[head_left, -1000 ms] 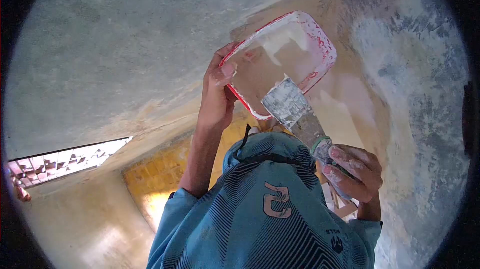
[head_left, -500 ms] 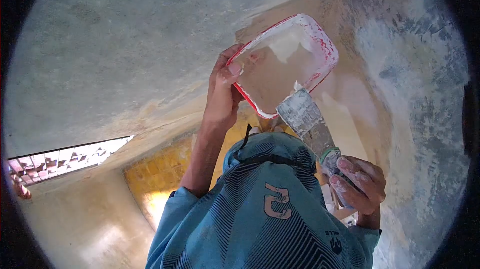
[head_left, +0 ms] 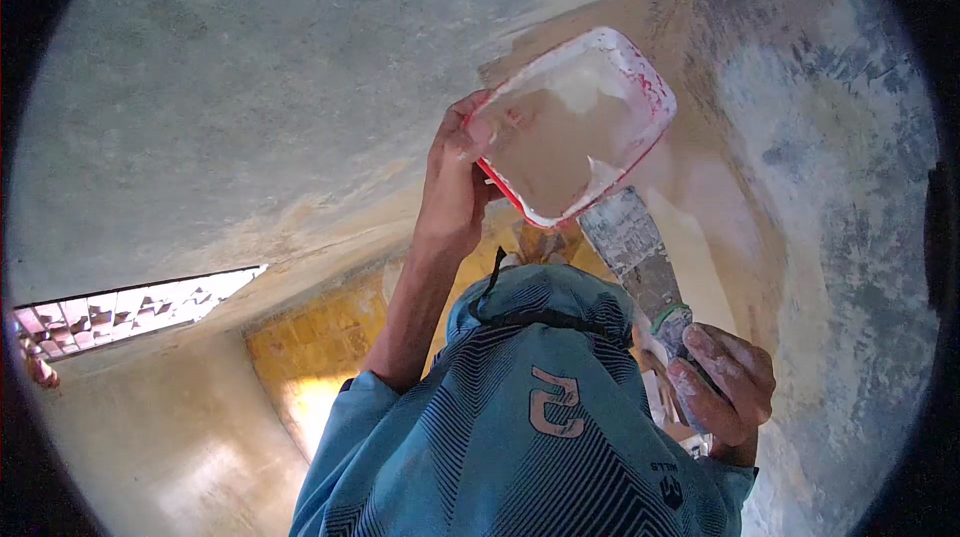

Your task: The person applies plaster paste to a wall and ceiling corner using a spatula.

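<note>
My left hand [head_left: 462, 162] grips the near left side of a red-rimmed plastic tray [head_left: 648, 102], thumb over the rim and fingers underneath. Pale, creamy putty [head_left: 560, 152] covers the tray's bottom, and white smears coat its walls. In my right hand [head_left: 725, 382] is a putty knife [head_left: 625, 237], held by its handle with the wide, putty-crusted blade pointing up toward the tray. The blade's end is right at the tray's lower right rim, where a small white peak of putty stands up. Dried putty speckles the fingers of my right hand.
A grey plastered wall [head_left: 250, 107] fills the upper left, with a beige patch near the corner. Another wall [head_left: 850, 237], blotched white and grey, runs down the right. Lower left are a barred opening [head_left: 140, 312] and yellow floor tiles [head_left: 330, 347].
The putty knife's blade has shifted slightly right and down, from overlapping the tray's corner to just beside its rim. The tray has tilted a little; my left hand keeps its hold.
</note>
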Demonstrator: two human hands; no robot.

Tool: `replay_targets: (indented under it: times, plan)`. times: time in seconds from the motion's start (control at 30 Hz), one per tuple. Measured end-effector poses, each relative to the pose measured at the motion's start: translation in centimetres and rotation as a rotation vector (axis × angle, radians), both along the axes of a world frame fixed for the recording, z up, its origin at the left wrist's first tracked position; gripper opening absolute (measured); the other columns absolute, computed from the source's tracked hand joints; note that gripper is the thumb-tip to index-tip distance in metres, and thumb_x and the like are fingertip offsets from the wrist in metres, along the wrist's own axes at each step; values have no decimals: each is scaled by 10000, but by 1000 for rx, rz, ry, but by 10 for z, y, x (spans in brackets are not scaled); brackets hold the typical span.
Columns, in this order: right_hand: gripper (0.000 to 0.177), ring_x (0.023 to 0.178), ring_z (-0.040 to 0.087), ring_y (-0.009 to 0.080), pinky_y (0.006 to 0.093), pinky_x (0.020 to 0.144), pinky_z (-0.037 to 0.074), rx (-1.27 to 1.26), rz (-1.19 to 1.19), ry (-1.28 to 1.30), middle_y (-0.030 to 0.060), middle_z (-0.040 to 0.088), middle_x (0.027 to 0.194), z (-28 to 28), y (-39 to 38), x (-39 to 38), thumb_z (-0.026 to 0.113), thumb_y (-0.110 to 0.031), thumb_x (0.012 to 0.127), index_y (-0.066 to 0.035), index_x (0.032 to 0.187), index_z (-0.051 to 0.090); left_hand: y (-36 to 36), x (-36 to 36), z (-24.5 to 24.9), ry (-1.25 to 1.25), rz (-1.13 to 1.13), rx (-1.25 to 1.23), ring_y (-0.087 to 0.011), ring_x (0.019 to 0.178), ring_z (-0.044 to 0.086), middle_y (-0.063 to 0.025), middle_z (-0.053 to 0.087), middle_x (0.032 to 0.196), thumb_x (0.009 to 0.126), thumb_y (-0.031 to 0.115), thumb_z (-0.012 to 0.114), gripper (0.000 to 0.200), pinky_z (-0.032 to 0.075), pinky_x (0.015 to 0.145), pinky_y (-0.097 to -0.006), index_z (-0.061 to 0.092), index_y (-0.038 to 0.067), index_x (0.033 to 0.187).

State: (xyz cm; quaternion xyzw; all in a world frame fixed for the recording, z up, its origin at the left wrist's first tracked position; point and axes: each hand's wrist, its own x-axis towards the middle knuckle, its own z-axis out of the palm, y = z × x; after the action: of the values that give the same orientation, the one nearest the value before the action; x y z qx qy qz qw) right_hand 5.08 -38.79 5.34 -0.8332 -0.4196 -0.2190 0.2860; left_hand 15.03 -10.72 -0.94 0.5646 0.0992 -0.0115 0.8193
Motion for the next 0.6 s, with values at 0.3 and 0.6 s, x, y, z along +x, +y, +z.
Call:
replay_targets:
  times: [0.3, 0.6]
  plan:
    - [338, 932, 629, 326, 416, 814, 524, 44, -562, 246, 157, 599, 944, -14, -73, -16, 662, -222, 844, 6, 1063, 540, 6, -1, -6, -138, 3, 134, -213, 993, 568, -126, 549, 1083, 732, 351, 665, 740, 507, 790, -338, 355, 61, 1339]
    - [537, 866, 597, 163, 277, 743, 486, 418, -495, 577, 98, 639, 1019, 53, -12, 128, 712, -323, 736, 1, 1135, 559, 0, -12, -14, -223, -105, 71, -201, 962, 563, -102, 534, 1024, 665, 189, 757, 852, 466, 848, -317, 306, 57, 1376]
